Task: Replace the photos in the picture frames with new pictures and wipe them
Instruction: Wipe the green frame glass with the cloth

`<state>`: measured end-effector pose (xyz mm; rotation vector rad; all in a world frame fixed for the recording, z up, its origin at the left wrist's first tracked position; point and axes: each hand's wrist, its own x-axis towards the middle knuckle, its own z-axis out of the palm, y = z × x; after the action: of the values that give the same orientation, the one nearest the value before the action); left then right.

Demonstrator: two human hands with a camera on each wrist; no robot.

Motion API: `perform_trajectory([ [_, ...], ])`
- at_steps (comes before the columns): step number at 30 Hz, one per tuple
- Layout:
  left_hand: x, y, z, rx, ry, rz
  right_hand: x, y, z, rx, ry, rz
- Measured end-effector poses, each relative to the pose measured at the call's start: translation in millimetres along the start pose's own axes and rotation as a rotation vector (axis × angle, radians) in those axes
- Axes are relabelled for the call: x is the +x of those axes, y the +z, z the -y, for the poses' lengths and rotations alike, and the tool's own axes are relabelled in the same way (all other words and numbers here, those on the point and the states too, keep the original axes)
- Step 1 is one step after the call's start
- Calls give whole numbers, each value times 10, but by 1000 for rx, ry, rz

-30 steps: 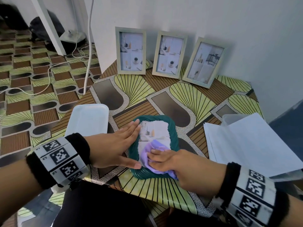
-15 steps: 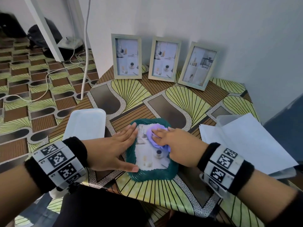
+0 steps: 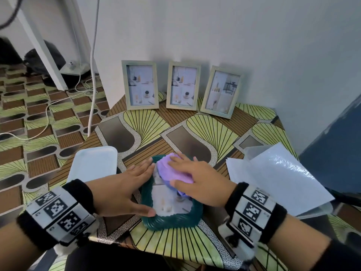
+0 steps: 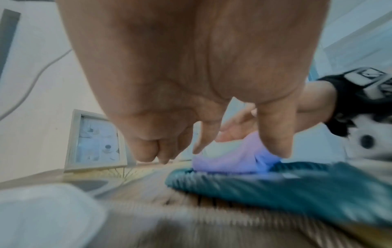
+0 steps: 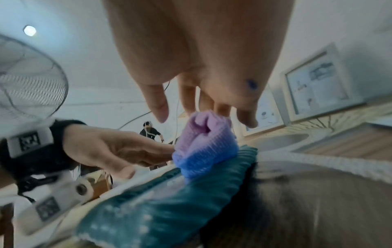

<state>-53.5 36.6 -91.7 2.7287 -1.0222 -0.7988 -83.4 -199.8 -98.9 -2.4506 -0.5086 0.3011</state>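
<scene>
A teal ribbed picture frame (image 3: 172,222) lies flat on the patterned table (image 3: 205,133), with a pale photo (image 3: 170,202) showing under its glass. My left hand (image 3: 127,190) lies flat with straight fingers along the frame's left edge, steadying it. My right hand (image 3: 197,178) presses a folded purple cloth (image 3: 172,169) onto the far end of the glass with flat fingers. The cloth (image 5: 203,147) bunches over the teal frame (image 5: 161,209) in the right wrist view. In the left wrist view the purple cloth (image 4: 233,159) rests on the frame (image 4: 275,189).
Three pale green frames (image 3: 140,87) (image 3: 183,88) (image 3: 220,91) lean on the wall at the back. A white tray (image 3: 93,163) sits left of the teal frame. Loose white sheets (image 3: 277,177) lie on the right. Cables run over the floor at left.
My right hand has slid the purple cloth from the near end of the glass up to the far end. The left hand has stayed on the frame's left edge.
</scene>
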Motion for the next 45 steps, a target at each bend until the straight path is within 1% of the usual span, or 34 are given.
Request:
perform_trajectory([
  [3,6,-128,-39,-40,2,-118,-153,43,-76,368,55,-189],
  [5,43,-197,-129,-64,26,-192,-255,67,-103,613,86,-227],
  [6,71,-217,-196,-75,38,-204,-306,78,-98,707,111,-230],
  [8,150,-210,-358,-93,50,-177,-400,107,-79,863,198,-235],
  [10,251,-159,-513,-73,31,-97,-487,149,-57,1007,271,-204],
  [12,363,-110,-645,-10,-8,-39,-548,206,-34,1111,273,-183],
  [14,451,-80,-733,44,-36,-29,-581,244,1,1133,295,-209],
  [15,483,-75,-757,62,-42,-50,-590,255,15,1152,291,-213],
  [17,510,-90,-762,85,-38,-142,-596,254,45,1190,290,-208],
  [19,511,-130,-729,95,-30,-217,-594,247,55,1191,336,-234],
  [21,501,-158,-692,103,-13,-239,-580,233,52,1201,366,-246],
  [24,480,-165,-672,89,22,-260,-557,215,43,1200,366,-231],
  [28,424,-209,-607,-34,48,-345,-516,252,24,1129,343,-219],
  [30,339,-263,-536,-131,56,-431,-483,281,11,1088,335,-200],
  [32,205,-320,-428,-203,53,-569,-460,303,-1,1050,321,-183],
  [34,40,-366,-269,-212,43,-708,-443,336,-35,1002,312,-182],
  [36,-142,-391,-70,-206,4,-787,-442,360,-67,932,294,-162],
  [38,-309,-379,168,-163,-63,-819,-443,376,-103,864,267,-136],
  [40,-446,-344,396,-102,-149,-792,-439,369,-114,762,250,-119],
  [42,-541,-284,590,-48,-221,-696,-432,364,-132,584,234,-90],
  [43,-572,-236,667,-23,-249,-607,-429,364,-136,483,227,-80],
  [45,-602,-107,773,7,-287,-345,-426,375,-129,311,215,-76],
])
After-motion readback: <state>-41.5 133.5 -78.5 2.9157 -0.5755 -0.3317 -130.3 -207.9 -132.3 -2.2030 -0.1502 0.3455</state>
